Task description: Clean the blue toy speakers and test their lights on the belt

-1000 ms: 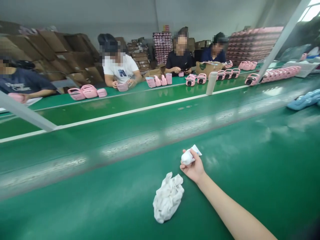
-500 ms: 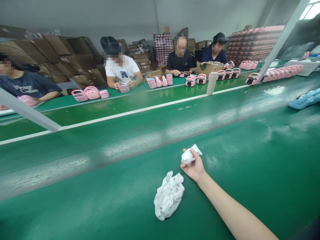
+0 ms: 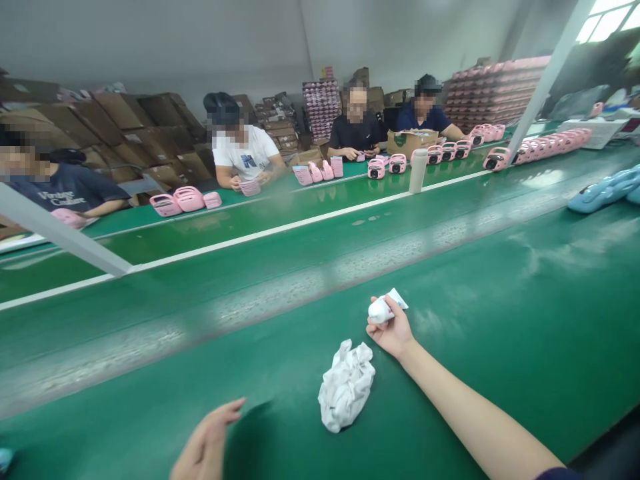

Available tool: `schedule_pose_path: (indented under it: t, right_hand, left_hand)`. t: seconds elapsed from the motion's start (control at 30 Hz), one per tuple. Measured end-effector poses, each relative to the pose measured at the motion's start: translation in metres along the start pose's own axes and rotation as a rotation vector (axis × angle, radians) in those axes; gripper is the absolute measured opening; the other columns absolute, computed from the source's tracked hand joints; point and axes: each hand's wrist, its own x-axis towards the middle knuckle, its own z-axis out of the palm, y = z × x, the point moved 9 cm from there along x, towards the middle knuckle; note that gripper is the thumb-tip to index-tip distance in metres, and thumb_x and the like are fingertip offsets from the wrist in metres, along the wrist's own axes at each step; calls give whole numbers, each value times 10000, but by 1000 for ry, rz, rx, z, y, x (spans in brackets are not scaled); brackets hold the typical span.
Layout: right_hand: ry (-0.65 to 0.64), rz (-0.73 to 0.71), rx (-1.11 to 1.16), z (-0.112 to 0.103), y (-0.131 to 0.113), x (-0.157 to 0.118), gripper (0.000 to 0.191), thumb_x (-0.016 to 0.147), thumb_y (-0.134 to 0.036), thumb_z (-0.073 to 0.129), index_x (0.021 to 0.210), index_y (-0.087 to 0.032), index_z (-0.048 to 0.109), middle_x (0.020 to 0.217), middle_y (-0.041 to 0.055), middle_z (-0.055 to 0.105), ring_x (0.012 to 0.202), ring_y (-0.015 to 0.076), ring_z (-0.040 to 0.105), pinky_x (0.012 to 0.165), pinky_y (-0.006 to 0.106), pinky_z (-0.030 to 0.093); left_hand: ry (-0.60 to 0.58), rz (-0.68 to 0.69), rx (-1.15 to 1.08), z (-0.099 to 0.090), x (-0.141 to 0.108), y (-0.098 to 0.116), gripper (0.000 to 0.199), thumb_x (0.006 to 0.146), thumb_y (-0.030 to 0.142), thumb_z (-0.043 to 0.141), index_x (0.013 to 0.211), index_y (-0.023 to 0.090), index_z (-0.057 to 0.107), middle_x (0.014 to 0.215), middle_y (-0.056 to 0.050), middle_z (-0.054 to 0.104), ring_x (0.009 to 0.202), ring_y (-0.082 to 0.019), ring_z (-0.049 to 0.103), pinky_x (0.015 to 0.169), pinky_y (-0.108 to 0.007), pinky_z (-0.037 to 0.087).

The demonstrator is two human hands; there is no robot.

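Note:
A white tube (image 3: pixel 381 310) with a rounded cap and a flat end lies in my right hand (image 3: pixel 395 330), whose fingers wrap round it above the green surface. To the left of that wrist, a crumpled white cloth or bag (image 3: pixel 347 387) rests on the green surface (image 3: pixel 450 373). My left hand (image 3: pixel 207 440) shows at the bottom edge, left of the crumpled item and apart from it. Its fingers are extended and slightly blurred, with nothing seen in them.
A beige bottle (image 3: pixel 419 171) stands beyond the white rail. Several people sit across, with pink cases (image 3: pixel 189 199) and pink camera-shaped items (image 3: pixel 397 164) before them. Blue objects (image 3: pixel 603 192) lie at the right. White posts (image 3: pixel 550 80) rise at both sides.
My left hand has come into view from the bottom edge. My right hand still holds the tube. The whole view has shifted slightly, and the far right person has an arm stretched out.

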Motion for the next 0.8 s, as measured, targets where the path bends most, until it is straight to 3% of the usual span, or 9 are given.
schedule_pose_path:
  t: [0.17,0.27,0.37,0.47,0.6,0.7,0.8]
  right_hand:
    - [12,-18,-2,4,0,-3,183,807,-353,645,833,-171,637,408,-76,375,388,68,276,459,215,324]
    - [14,-48,-2,4,-1,-5,151,786,-334,668,799,-191,622,419,-79,401,385,65,281,457,210,327]
    - [23,-79,2,1,-2,-4,154,759,-321,702,784,-204,605,464,-76,469,386,65,320,459,216,351]
    - [37,-114,13,0,-2,-4,161,739,-313,717,797,-215,603,588,-57,584,461,86,458,512,243,423]
    - [30,-101,7,4,-1,-6,167,719,-309,706,784,-198,599,836,15,679,709,140,609,623,274,495]
    - [30,-89,-9,4,-2,-6,164,744,-320,664,841,-202,604,1013,40,681,620,107,579,483,216,439]
    - [47,-97,-31,-3,-6,-5,182,765,-258,625,939,-213,599,1036,21,686,377,24,374,365,173,336]
  left_hand:
    - [-187,-47,-457,91,21,65,465,821,617,441,650,238,648,744,-71,712,679,-234,650,608,-361,564]
    - [-200,-79,-587,116,28,76,480,811,622,461,617,213,620,710,-75,697,627,-207,631,559,-329,540]
    - [-227,-157,-613,128,30,56,490,797,628,488,629,191,632,697,-81,698,610,-196,630,586,-328,544]
    - [-221,-285,-715,134,31,29,495,778,639,514,663,173,639,716,-86,703,607,-190,635,598,-326,548]
    - [-227,-323,-760,135,31,26,524,738,674,540,651,166,635,714,-86,699,609,-183,627,594,-308,532]
    - [-265,-265,-700,134,28,40,529,763,661,520,640,160,640,705,-82,690,619,-175,614,609,-293,512]
    - [-289,-230,-676,133,25,48,512,801,626,501,646,160,643,704,-71,682,637,-165,601,626,-274,495]
